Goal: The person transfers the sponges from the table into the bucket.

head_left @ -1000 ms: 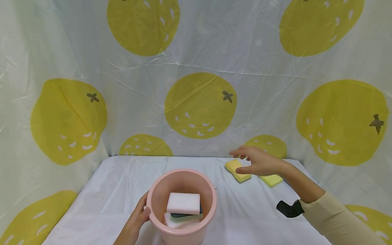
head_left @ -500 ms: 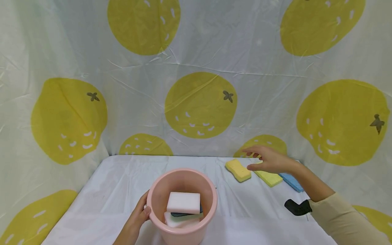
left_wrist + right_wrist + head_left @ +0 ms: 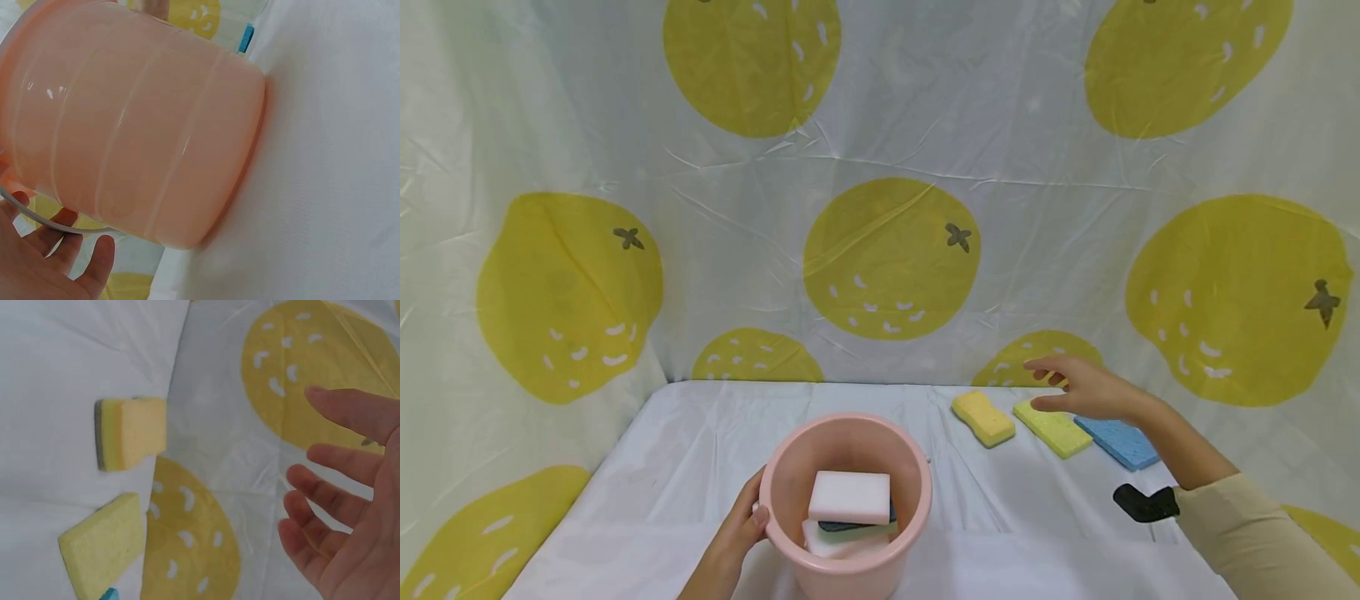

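1. Head view: the left hand (image 3: 733, 542) grips the rim of the pink bucket (image 3: 790, 483), thumb hooked over the edge; the wrist is cut off at the bottom of the frame. The bucket stands at the near middle of the white worktop (image 3: 685, 450), its base out of frame. Inside lie a white sponge (image 3: 848, 497) on a dark one (image 3: 850, 526) that shows only as a sliver, with another pale piece below, partly hidden. The right hand (image 3: 1086, 390) hovers with fingers spread and holding nothing above the flat yellow sponge (image 3: 1051, 428), hiding its far end. A thick yellow sponge (image 3: 983, 417) lies to its left, a blue sponge (image 3: 1116, 442) to its right.

2. Left wrist view: the bucket's wall (image 3: 137, 125) fills the frame, and only fingertips (image 3: 94, 262) show at the lower left; a wire handle (image 3: 37, 219) crosses them.

3. Right wrist view: the open fingers (image 3: 337, 512) hang apart from both yellow sponges (image 3: 131, 432); the blue one is barely a corner (image 3: 109, 594).
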`<state>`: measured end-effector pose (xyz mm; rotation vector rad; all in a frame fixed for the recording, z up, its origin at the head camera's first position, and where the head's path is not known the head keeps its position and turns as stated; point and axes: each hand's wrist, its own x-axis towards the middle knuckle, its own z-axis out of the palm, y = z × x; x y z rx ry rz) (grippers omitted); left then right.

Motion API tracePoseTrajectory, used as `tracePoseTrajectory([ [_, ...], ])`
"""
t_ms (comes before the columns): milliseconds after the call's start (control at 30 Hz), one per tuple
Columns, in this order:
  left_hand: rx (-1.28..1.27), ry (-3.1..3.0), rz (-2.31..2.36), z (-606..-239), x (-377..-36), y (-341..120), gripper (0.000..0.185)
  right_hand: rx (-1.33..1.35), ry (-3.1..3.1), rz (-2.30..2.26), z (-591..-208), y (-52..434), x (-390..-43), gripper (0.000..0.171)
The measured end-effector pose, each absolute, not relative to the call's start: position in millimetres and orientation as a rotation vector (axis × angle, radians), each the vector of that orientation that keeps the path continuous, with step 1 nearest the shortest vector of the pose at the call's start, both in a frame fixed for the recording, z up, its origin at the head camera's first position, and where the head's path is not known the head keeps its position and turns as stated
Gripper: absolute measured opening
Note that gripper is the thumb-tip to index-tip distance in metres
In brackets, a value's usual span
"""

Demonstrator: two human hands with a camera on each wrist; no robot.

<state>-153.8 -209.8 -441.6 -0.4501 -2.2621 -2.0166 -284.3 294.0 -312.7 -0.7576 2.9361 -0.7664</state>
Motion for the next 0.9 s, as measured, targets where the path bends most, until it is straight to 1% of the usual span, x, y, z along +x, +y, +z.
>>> tracePoseTrajectory([
  [167, -0.477, -2.191, -2.039, -447, -156, -210, 0.054, -0.671, 2.960, -0.776, -320, 309, -290, 0.067],
  [433, -0.469, -2.160, -2.046, -452, -160, -209, 0.055, -0.498, 2.980, -0.781, -331, 332, -291, 0.074],
  [667, -0.430, -2.156, -2.056, -452, -160, -208, 0.057, -0.426, 2.989, -0.803, -340, 348, -290, 0.073],
  [900, -0.430, -2.147, -2.069, -453, -159, -208, 0.058, -0.336, 2.977, -0.821, -353, 368, -291, 0.076],
])
